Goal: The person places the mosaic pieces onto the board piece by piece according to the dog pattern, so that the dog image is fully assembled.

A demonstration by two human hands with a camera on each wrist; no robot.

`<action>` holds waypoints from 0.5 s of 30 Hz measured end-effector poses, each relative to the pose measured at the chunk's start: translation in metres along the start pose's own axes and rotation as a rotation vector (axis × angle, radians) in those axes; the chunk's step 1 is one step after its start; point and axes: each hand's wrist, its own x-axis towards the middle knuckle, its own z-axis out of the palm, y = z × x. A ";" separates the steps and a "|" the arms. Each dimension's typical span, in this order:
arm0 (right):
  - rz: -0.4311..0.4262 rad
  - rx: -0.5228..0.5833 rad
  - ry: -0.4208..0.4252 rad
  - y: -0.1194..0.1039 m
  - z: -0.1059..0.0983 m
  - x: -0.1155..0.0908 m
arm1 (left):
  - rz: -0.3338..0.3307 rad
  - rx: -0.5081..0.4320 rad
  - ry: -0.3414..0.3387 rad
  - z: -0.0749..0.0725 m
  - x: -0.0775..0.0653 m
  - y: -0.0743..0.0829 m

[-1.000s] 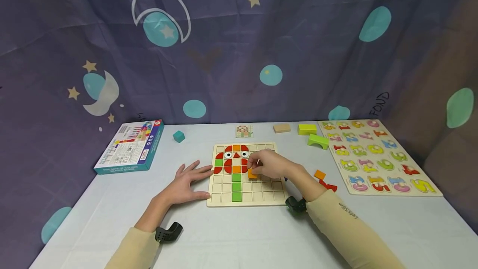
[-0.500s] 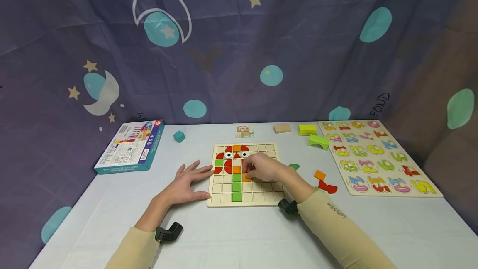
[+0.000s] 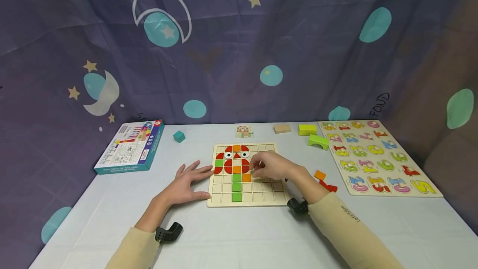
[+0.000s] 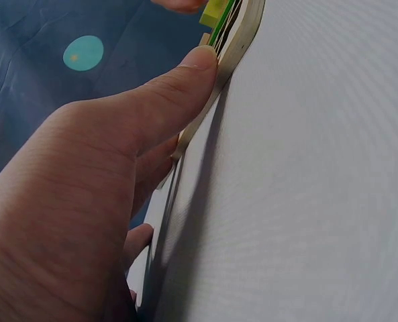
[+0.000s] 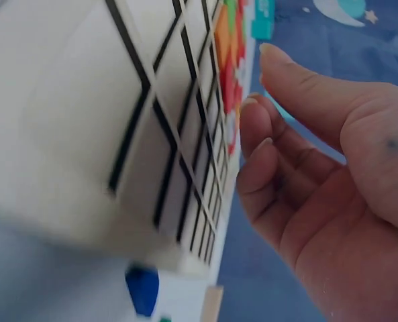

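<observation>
We look down at a person's two hands over a square wooden board divided into small cells. The left hand lies at the board's left side, fingers spread, its thumb against the edge; it grips nothing. The right hand hovers over the middle of the board. Its fingers curl loosely, and the right wrist view shows a gap between thumb and forefinger; we see nothing held there.

Just beside that hand, in the board's left half, an orange tile lies in a cell next to the top one of three green tiles. We cannot tell whether it sits fully flush. Farther up the board's left half are red pieces. Right of the board lie a spare orange tile and loose red pieces; beyond its far edge is a small picture card.

As we judge it, a trailing fingertip could nudge the orange tile askew, because the right hand is so near. Uneven pressure from the left thumb could slide the board. The right sleeve, passing close to the loose pieces, could sweep them away from the board.
</observation>
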 end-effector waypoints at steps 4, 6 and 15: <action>0.033 0.025 0.008 0.005 -0.012 -0.015 | 0.003 0.004 0.003 0.000 0.000 0.000; 0.052 0.025 0.014 0.007 -0.017 -0.023 | 0.007 0.006 0.004 0.000 0.000 0.001; 0.090 0.035 0.019 0.023 -0.029 -0.068 | 0.016 0.010 0.001 0.000 0.000 0.000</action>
